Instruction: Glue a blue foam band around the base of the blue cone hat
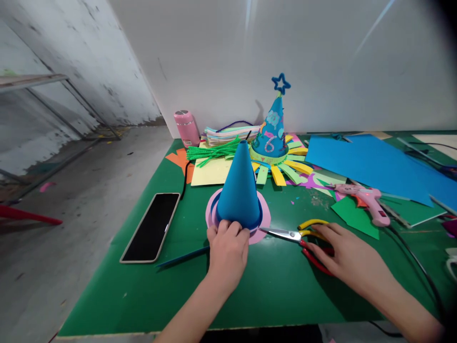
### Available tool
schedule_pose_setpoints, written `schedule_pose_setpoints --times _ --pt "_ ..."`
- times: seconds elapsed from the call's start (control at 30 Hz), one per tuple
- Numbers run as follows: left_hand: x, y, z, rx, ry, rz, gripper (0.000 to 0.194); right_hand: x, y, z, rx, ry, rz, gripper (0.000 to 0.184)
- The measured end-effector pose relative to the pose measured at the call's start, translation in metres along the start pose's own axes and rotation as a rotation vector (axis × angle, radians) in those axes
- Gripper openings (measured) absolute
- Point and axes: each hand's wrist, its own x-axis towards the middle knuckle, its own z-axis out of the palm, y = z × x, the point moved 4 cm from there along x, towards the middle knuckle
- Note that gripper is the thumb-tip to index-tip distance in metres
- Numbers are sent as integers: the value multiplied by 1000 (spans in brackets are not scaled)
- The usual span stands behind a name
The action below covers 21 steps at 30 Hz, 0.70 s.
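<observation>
A plain blue paper cone (pixel 239 190) stands upright on a pink paper ring (pixel 264 224), with a blue band around its foot. My left hand (pixel 228 247) has its fingers bent closed over the front lower edge of the cone. From under that hand a narrow dark blue strip (pixel 182 257) sticks out to the left; whether the fingers grip it is hidden. My right hand (pixel 348 250) holds scissors (pixel 291 234) with yellow and red handles. Their tips point left and reach the right side of the pink ring.
A phone (pixel 152 228) lies at left. Behind are a pink bottle (pixel 186 128), green pipe cleaners (pixel 214 151) and a decorated party hat (pixel 271 128) with a star. Blue sheets (pixel 367 162) and a corded pink glue gun (pixel 367 197) lie at right on the green table (pixel 143 305).
</observation>
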Motion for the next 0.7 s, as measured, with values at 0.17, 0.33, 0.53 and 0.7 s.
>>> schedule_pose_setpoints --times 0.17,0.33,0.53,0.7 --pt "0 -1 2 -12 -6 3 20 -6 16 7 55 -77 -93 39" --pt "0 -3 3 -12 -2 4 20 -14 44 12 77 -130 -60 29" --pt "1 -2 1 -5 3 -3 21 -29 70 8 81 -171 24 12" --pt "1 -3 2 -9 7 6 21 -50 99 4 80 -69 125 6"
